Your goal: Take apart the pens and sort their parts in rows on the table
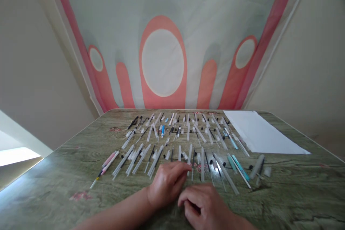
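Observation:
Pen parts lie in three rough rows across the table. Just in front of them is my left hand (167,181), its fingers curled and closed, with the fingertips beside a clear pen barrel (190,155). My right hand (203,203) rests lower and to the right in a loose fist, and nothing shows in it. Nearest the hands are more clear barrels, such as an upright-lying barrel (202,167), and thin dark refills (209,165). Small caps are scattered between them. Whether the left fingertips touch a part I cannot tell.
A white sheet of paper (265,133) lies at the back right. Pink pen parts (109,161) are at the left end, teal pen parts (240,168) at the right, a blue pen piece (162,131) in the middle row. The wood-patterned table (54,194) ends at a patterned wall.

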`<state>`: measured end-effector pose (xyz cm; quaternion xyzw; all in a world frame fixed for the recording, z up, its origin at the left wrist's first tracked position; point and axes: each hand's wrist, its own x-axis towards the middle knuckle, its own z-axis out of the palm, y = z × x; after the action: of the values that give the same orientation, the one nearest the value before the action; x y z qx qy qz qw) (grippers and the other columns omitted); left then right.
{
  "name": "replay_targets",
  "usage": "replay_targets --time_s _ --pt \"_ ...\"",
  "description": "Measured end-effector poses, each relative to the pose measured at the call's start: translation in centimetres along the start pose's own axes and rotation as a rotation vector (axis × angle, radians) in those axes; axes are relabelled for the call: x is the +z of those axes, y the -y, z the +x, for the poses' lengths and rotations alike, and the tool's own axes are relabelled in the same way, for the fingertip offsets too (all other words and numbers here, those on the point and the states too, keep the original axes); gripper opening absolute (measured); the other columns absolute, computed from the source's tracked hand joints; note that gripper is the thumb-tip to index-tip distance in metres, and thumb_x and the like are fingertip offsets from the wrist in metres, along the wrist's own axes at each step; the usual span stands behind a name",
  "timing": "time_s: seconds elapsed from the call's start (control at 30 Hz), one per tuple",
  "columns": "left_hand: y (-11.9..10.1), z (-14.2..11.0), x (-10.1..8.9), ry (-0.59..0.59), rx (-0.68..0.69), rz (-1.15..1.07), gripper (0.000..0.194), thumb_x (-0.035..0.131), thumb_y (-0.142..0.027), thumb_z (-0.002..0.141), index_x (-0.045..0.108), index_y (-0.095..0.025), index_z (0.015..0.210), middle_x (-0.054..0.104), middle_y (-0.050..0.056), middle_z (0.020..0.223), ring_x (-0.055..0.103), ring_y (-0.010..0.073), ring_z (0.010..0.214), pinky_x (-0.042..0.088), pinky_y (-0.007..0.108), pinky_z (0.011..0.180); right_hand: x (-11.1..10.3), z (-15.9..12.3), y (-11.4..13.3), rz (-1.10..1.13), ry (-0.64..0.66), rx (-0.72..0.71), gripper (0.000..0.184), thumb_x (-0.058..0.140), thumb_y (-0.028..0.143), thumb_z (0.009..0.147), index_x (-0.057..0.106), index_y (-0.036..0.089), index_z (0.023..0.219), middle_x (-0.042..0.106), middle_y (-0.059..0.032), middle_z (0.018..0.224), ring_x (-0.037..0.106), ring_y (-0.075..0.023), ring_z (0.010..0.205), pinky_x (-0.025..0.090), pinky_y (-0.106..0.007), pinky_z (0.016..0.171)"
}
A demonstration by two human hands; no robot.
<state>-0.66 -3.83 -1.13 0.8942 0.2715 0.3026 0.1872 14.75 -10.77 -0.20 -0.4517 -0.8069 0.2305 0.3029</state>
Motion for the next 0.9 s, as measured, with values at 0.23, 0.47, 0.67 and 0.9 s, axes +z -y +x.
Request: replay_targets --time_s 0.23,0.47,0.67,0.9 --pt "2.0 1.1 -0.3 -0.001 0.000 -0.011 0.023 0.044 -0.014 0.086 0.059 -0.022 0.101 0.066 0.004 0.084 0.060 0.0142 0.076 0.042 0.023 0.070 -8.9 -0.2 -2.2 -0.188 -0.416 0.339 0.027 0.038 0.030 0.089 0.063 0.025 0.100 0.068 -0.0033 0.078 0.060 -0.0192 0.061 0.043 -0.029 0.057" --pt "1.9 1.0 0.0 0.057 0.079 -0.045 0.024 0.042 -0.013 0.086 0.059 -0.021 0.101 0.066 0.005 0.085 0.061 0.0140 0.077 0.043 0.023 0.071 -15.2 -5.3 -11.4 -0.735 -0.390 0.879 0.034 0.035 0.045 0.086 0.059 0.021 0.090 0.063 -0.0085 0.091 0.060 -0.0221 0.072 0.038 -0.030 0.056" --pt "2.1 1.1 0.1 0.094 0.085 -0.070 0.025 0.041 -0.013 0.086 0.058 -0.021 0.101 0.066 0.005 0.087 0.061 0.0142 0.080 0.043 0.023 0.072 -12.1 -7.0 -13.1 -0.842 -0.286 0.913 0.043 0.031 0.055 0.085 0.054 0.019 0.087 0.055 -0.0128 0.090 0.056 -0.0324 0.086 0.040 -0.038 0.057" --pt "2.1 1.1 -0.1 0.140 0.083 -0.051 0.024 0.041 -0.013 0.086 0.059 -0.021 0.100 0.066 0.004 0.086 0.061 0.0131 0.076 0.042 0.022 0.070 -10.2 -7.8 -12.7 -0.854 -0.281 0.731 0.025 0.037 0.042 0.087 0.053 0.022 0.087 0.052 -0.0080 0.091 0.054 -0.0262 0.084 0.043 -0.036 0.063"
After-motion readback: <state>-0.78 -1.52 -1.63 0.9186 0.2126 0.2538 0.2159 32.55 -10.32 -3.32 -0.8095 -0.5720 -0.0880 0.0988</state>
